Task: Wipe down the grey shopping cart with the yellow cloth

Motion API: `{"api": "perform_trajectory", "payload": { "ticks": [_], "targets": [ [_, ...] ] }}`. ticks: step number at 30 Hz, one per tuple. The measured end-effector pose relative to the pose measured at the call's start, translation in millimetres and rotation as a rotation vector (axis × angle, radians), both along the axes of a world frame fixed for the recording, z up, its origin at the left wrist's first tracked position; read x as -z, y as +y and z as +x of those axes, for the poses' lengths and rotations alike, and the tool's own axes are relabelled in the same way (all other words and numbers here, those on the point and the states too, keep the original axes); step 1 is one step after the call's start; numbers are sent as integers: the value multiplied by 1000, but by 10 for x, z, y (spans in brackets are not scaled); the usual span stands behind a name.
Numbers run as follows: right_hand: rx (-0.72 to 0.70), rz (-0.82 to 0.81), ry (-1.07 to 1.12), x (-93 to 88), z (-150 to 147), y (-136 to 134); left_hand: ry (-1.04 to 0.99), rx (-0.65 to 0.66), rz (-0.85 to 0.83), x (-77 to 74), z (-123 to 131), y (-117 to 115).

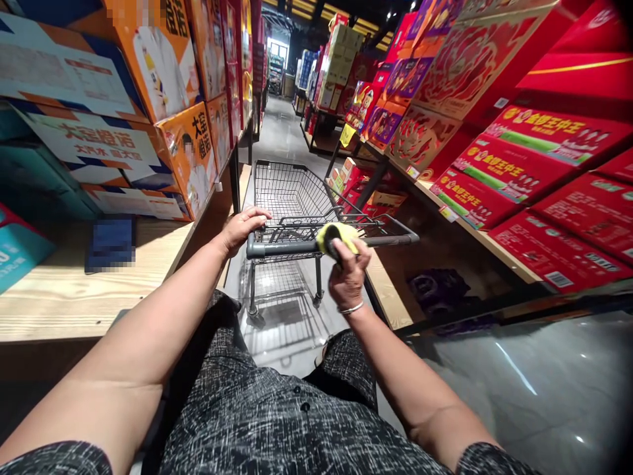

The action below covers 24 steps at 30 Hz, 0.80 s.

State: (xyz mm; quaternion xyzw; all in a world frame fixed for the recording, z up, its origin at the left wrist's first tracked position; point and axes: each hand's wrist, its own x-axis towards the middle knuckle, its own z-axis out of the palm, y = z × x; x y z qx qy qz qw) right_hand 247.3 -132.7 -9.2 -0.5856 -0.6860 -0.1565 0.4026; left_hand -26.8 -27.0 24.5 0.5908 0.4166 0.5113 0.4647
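Note:
A dark metal shopping cart (281, 249) stands right before me, its wire basket pointing down the aisle. At the left end of its push bar, my left hand (243, 229) is closed over the frame. My right hand (347, 274), wearing a thin bracelet, grips a yellow and black cloth (347, 235) just at the push bar. The cloth is slightly blurred, and I cannot tell whether it touches the bar. Inside the basket (287, 191) I see wire mesh and the folded seat frame.
Orange and white drink cartons (190, 158) are stacked on a wooden shelf (148, 290) at left, beside a blurred dark blue object (111, 243). Red boxes (499, 168) fill the right shelf. Both shelf edges lie close to the cart. A tiled aisle (279, 122) runs ahead.

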Motion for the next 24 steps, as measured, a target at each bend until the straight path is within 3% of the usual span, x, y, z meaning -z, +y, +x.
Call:
{"api": "perform_trajectory", "payload": {
  "ticks": [5, 7, 10, 13, 15, 19, 24],
  "targets": [
    [-360, -118, -286, 117, -877, -11, 83, 11, 2, -56, -49, 33],
    [-516, -154, -417, 87, -1012, 73, 115, 9, -25, -88, -89, 38],
    [-637, -147, -490, 62, -905, 219, 62, 3, -63, -115, -152, 33],
    [-653, -123, -525, 75, -484, 326, -21, 20, -111, -123, -217, 50],
    [-589, -53, -535, 81, -80, 359, -36, 37, -108, -131, -264, 87],
    [-365, 124, -496, 66, 890, 353, -14, 78, -102, -167, -354, 167],
    [-67, 33, -437, -21, 2004, 266, 89, 95, -154, -232, -446, 214]
  ]
}}
